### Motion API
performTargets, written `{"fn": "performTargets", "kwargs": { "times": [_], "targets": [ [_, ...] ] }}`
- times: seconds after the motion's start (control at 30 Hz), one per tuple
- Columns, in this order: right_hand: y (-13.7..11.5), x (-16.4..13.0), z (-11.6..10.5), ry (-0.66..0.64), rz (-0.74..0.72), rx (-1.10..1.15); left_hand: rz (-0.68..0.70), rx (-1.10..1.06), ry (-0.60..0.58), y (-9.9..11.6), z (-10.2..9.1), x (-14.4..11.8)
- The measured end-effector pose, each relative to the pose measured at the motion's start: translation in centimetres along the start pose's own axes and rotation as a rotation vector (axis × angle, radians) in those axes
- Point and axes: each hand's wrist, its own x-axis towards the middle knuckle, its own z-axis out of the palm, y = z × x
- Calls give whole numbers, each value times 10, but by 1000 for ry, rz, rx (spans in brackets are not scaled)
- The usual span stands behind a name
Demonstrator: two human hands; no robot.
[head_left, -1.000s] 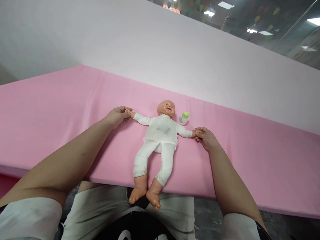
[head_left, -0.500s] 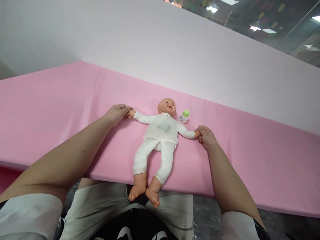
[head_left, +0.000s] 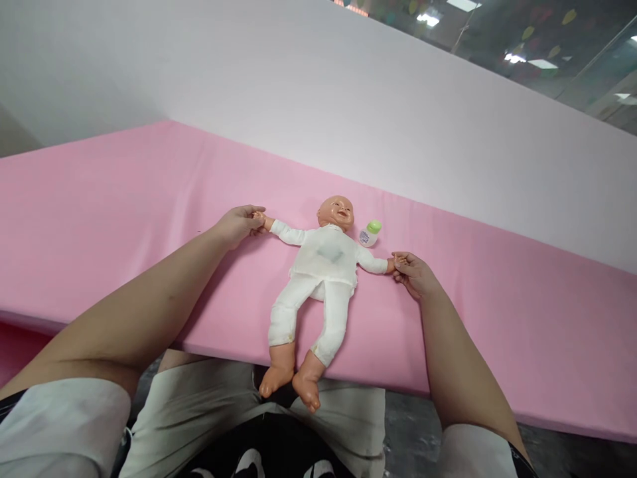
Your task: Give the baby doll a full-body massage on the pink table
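Doll (head_left: 323, 265) face-up, head away, feet overhanging near edge, arms outstretched

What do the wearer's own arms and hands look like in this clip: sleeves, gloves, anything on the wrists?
Both forearms are bare. The left hand and right hand wear no gloves, and no watch, ring or band shows on them. Short white sleeves cover the upper arms. The right one has a dark edge low in frame.

Baby doll (head_left: 323, 265), white long-sleeve top and white trousers, bare head and feet, lies face-up, arms spread wide. Left hand (head_left: 237, 224) pinches one doll hand, right hand (head_left: 413, 272) pinches the other; torso sits midway between the grips, legs angled toward the person, feet overhanging the near edge.
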Motion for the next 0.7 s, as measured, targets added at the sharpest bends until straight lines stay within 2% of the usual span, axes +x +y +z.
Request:
{"fn": "performTargets", "kwargs": {
  "times": [0.23,0.47,0.6,0.7],
  "targets": [
    [4,4,2,9,-6,-114,41,56,-5,-3,-1,4],
    [5,4,5,82,-15,-110,35,80,102,0,7,1],
    [7,7,4,143,-13,-94,5,64,90,0,8,1],
    [8,8,1,134,-12,-50,-17,17,92,-1,7,2]
  ]
}}
